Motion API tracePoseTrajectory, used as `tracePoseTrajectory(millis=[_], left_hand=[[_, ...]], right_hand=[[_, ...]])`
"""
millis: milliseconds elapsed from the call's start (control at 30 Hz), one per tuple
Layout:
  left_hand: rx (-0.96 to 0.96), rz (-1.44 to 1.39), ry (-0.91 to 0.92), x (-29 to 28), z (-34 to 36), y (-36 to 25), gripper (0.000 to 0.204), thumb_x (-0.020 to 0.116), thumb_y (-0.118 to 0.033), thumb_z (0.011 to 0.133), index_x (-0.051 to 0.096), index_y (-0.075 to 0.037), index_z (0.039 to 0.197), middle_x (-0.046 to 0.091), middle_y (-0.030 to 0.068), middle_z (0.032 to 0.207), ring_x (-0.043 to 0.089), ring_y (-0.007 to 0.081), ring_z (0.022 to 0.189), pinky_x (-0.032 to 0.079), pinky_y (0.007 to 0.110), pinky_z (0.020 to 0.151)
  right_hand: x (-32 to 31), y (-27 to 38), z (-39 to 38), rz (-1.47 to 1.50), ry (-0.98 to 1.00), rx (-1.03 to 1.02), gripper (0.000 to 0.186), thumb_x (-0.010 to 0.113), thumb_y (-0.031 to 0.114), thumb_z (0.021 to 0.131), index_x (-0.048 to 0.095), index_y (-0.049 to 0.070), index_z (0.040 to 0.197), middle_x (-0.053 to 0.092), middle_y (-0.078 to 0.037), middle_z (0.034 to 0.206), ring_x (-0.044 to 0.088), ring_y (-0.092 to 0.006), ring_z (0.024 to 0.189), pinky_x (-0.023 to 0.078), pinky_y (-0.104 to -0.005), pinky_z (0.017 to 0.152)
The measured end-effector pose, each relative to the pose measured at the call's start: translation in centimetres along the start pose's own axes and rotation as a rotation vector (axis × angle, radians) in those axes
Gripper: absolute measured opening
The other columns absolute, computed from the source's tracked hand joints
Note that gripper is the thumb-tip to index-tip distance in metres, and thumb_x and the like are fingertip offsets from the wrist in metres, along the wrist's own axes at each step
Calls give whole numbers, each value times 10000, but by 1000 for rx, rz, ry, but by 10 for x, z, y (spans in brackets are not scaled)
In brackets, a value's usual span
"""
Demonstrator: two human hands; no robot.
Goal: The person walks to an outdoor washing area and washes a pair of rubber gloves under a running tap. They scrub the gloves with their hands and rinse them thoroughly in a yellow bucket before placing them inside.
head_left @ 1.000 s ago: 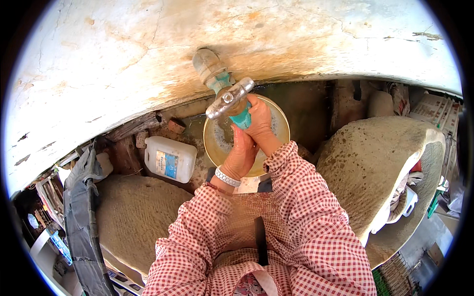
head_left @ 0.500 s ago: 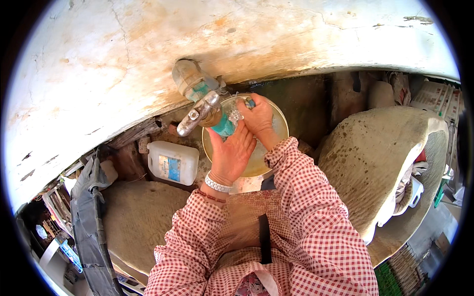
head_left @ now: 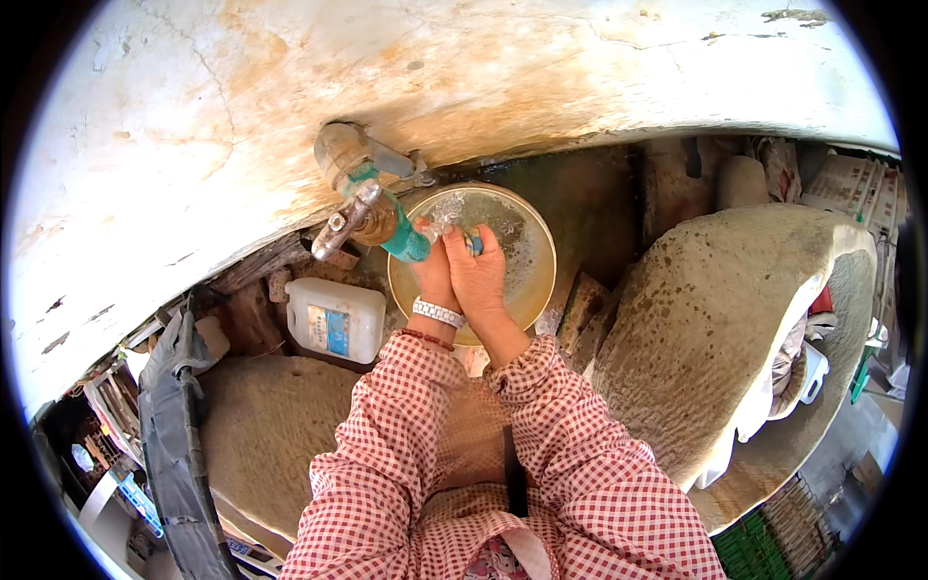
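Note:
My two hands are pressed together over a round, pale-rimmed basin (head_left: 552,275) holding water. My right hand (head_left: 479,280) is closed around a small blue thing (head_left: 474,242), whose kind I cannot make out. Partly behind it, my left hand (head_left: 434,275) lies beside the tap's mouth; its fingers are mostly hidden. A metal-handled tap (head_left: 349,220) with a blue-green spout (head_left: 410,242) sticks out of the wall just left of my hands. Splashing water (head_left: 448,207) shows beyond my fingers.
A white plastic jug (head_left: 335,319) stands left of the basin. Large stone slabs (head_left: 720,319) flank both sides, the right one speckled with wet spots. A stained white wall (head_left: 541,77) rises ahead. Dark grey sheeting (head_left: 172,416) hangs at the left.
My left palm was spread flat under the spout; now it is tucked against my right hand. My right hand has come down and left, still with the blue thing.

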State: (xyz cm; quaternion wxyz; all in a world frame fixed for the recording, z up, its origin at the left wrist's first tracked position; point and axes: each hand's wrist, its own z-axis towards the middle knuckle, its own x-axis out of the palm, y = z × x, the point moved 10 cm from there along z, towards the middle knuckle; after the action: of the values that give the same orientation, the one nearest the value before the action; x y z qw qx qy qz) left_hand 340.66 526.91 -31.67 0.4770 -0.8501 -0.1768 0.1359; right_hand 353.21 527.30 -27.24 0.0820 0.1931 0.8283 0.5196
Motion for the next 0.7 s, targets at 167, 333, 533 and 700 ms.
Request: tracePoseTrajectory(millis=[167, 333, 533, 700], left_hand=[[-218, -486, 101, -28, 19, 65, 254, 448, -321, 912, 516, -87, 843, 549, 26, 756, 554, 190, 709, 442, 332, 622], [-713, -886, 180, 52, -62, 44, 248, 414, -304, 915, 515, -103, 812, 511, 9, 716, 519, 164, 666, 424, 324, 599], [-629, -716, 985, 69, -85, 58, 193, 436, -230, 899, 560, -83, 881, 571, 41, 807, 558, 189, 679, 473, 289, 570], [-370, -486, 970, 47, -40, 61, 173, 460, -201, 877, 553, -74, 949, 600, 73, 880, 578, 233, 762, 476, 322, 642]], right_hand=[[21, 51, -31, -388, 108, -265, 281, 674, 240, 783, 505, 24, 724, 531, -83, 735, 494, -211, 694, 410, -337, 654], [5, 39, -13, -569, 182, -396, 270, 660, 302, 738, 556, 53, 757, 562, -118, 817, 494, -323, 816, 388, -396, 709], [18, 6, 36, -722, 485, -63, 364, 668, 343, 704, 579, 9, 815, 589, -188, 799, 577, -331, 722, 453, -407, 633], [5, 21, 2, -617, 339, -135, 302, 652, 296, 691, 595, 19, 797, 593, -167, 771, 579, -313, 742, 457, -388, 654]])
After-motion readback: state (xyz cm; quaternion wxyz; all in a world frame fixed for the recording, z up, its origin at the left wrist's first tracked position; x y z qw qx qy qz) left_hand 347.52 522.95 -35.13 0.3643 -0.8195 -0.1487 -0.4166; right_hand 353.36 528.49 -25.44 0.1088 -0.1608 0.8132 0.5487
